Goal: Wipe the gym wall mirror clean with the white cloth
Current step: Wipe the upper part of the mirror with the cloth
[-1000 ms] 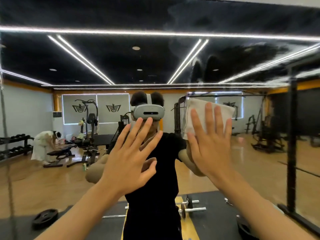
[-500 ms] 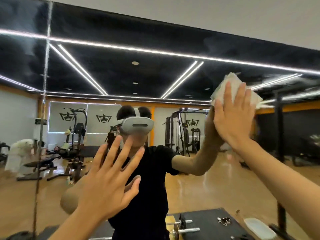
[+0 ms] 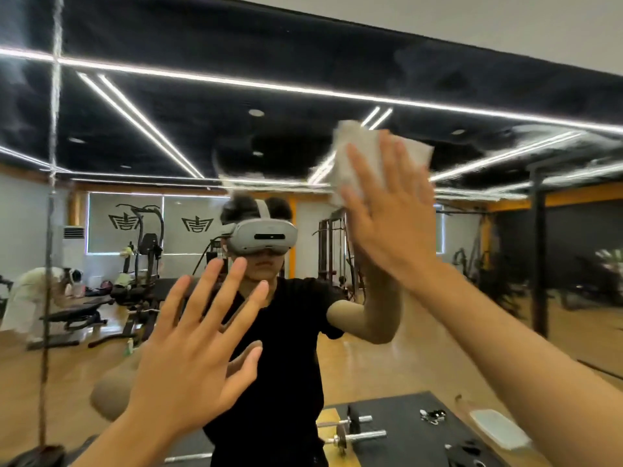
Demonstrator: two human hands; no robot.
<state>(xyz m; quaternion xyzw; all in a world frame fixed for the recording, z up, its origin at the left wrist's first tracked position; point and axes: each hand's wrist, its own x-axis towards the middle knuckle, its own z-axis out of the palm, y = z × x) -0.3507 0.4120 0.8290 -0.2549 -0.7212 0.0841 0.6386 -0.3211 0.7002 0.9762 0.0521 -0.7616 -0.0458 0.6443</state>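
Observation:
The gym wall mirror (image 3: pixel 168 96) fills almost the whole head view and reflects a person in a black shirt with a headset. My right hand (image 3: pixel 387 217) is raised high and presses the folded white cloth (image 3: pixel 364 153) flat against the glass, right of centre, fingers spread over it. The cloth looks blurred. My left hand (image 3: pixel 199 352) rests flat on the mirror lower down, left of centre, fingers apart and holding nothing. Hazy smears (image 3: pixel 556 143) show on the upper glass to the right.
A vertical seam (image 3: pixel 50 230) between mirror panels runs down the far left. The mirror's top edge and the pale wall (image 3: pixel 472 18) lie above right. Reflected are weight benches, a barbell on a black mat, a black post and another person bending at left.
My right hand has carried the cloth up the glass, then slid it left. My head has tilted upward, showing more of the mirror's top. My left hand stays pressed in place.

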